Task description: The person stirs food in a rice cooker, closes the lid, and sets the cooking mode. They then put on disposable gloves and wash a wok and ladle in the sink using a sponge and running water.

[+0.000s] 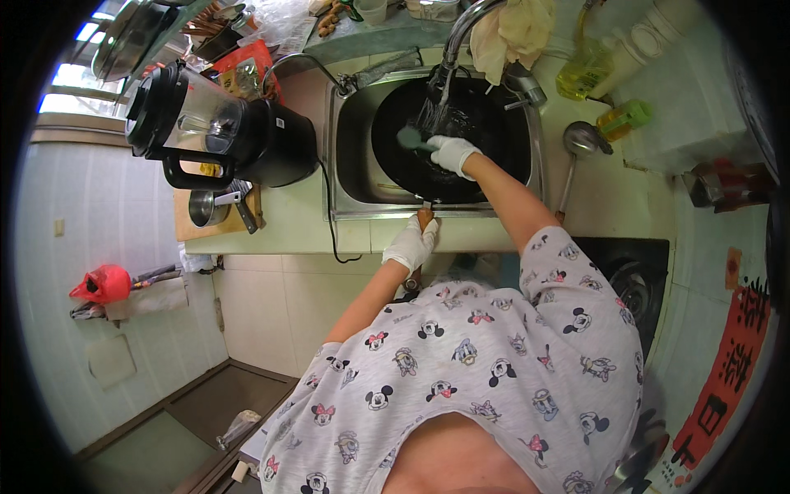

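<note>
A large black wok lies tilted in the stainless steel sink. My left hand, in a white glove, grips the wok's wooden handle at the counter's front edge. My gloved right hand is over the wok's inside and holds a green scrubbing brush by its handle, the head close to the wok's surface. Water runs from the chrome faucet into the wok beside the brush. The underside of the brush head is hidden.
A black blender stands left of the sink, its cord hanging over the counter edge. A small metal pot and a knife rest on a wooden board. To the right are a metal ladle, bottles of yellow liquid and a gas stove.
</note>
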A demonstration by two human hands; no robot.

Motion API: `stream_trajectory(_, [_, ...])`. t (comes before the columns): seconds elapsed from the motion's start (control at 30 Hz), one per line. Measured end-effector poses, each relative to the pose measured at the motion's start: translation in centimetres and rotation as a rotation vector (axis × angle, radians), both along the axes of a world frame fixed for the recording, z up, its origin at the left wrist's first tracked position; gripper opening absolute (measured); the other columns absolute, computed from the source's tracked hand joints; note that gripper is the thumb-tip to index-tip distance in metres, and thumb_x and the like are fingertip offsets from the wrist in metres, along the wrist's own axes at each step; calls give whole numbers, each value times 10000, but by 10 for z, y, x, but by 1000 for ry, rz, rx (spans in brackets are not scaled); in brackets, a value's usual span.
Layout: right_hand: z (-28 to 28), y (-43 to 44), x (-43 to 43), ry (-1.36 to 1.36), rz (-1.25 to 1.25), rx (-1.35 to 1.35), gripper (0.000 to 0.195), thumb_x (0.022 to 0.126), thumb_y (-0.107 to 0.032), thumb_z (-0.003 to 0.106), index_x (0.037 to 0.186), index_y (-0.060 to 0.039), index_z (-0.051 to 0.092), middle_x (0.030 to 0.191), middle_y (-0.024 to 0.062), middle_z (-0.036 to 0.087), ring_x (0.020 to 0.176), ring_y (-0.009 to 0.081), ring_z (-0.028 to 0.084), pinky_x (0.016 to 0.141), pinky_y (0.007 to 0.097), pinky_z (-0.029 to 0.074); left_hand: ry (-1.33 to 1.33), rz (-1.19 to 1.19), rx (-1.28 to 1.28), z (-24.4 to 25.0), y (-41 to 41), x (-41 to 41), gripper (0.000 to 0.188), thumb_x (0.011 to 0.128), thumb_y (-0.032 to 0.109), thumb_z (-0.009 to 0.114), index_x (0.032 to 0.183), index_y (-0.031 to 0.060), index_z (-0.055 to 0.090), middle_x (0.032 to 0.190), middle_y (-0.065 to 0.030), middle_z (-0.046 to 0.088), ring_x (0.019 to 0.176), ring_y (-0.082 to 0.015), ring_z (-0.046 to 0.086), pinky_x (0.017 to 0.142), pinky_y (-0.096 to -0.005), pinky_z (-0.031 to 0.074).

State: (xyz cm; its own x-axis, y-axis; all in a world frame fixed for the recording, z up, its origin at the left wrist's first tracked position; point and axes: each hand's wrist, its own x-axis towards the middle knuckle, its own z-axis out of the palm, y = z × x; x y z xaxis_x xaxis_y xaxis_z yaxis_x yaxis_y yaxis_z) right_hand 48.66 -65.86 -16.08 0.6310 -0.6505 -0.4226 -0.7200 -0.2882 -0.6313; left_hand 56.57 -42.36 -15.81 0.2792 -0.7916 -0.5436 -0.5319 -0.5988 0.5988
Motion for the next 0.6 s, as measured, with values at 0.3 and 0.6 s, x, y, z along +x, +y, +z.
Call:
stream_trajectory(0.3, [64, -87, -95, 675, 582, -819, 289, 814, -86, 631, 1096, -137, 670, 983, 133, 670, 947, 334, 684, 730, 445, 553, 47, 0, -111, 5, 1, -3, 539, 989, 413, 517, 1322, -9, 484, 1075, -230, 666, 992, -390, 647, 893, -407, 487])
stream_trajectory(0.6, [53, -107, -68, 683, 353, -562, 374, 904, -140, 590, 1276, -180, 613, 1390, 113, 539, 1221, 341, 571, 952, 425, 510, 53, 87, -105, -24, 6, 2, 598, 958, 508, 501, 1270, -2, 509, 1066, -308, 652, 1032, -482, 609, 892, -461, 481])
